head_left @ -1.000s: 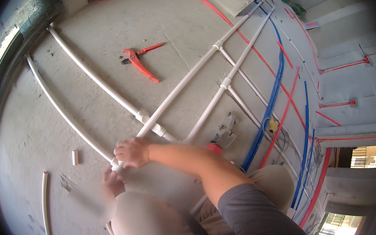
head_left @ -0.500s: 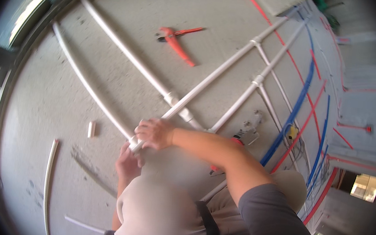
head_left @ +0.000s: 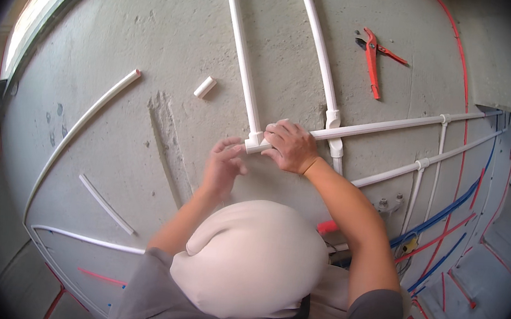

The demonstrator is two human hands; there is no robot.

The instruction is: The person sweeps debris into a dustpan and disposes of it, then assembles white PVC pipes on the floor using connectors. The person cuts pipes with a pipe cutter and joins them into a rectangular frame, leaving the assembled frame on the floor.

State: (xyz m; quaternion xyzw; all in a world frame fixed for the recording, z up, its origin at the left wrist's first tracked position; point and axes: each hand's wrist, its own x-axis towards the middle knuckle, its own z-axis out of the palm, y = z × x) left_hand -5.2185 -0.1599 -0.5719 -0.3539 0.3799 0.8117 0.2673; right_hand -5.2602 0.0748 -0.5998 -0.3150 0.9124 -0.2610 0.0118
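My right hand (head_left: pixel 292 147) is closed over the end part of a white plastic pipe (head_left: pixel 383 129), right beside a white tee-like fitting (head_left: pixel 253 140). From that fitting another white pipe (head_left: pixel 242 52) runs away from me. My left hand (head_left: pixel 223 167) is just left of the fitting, its fingers apart and slightly curled, with nothing in them. Whether its fingertips touch the fitting's open end I cannot tell. A second fitting (head_left: pixel 333 119) sits behind the pipe to the right of my right hand, where a parallel white pipe (head_left: pixel 318 41) comes down.
A red pipe cutter (head_left: pixel 373 63) lies on the concrete floor (head_left: pixel 175 33) at the far right. A short pipe offcut (head_left: pixel 205 87) and a long loose pipe (head_left: pixel 88 117) are to the left. Blue pipes (head_left: pixel 449 208) and a lower white pipe (head_left: pixel 391 175) with a fitting (head_left: pixel 422 163) are on the right.
The view has turned, so the pipes and cutter appear shifted to the right. My left hand has come up beside the fitting's end; my right hand stays on the pipe beside the fitting.
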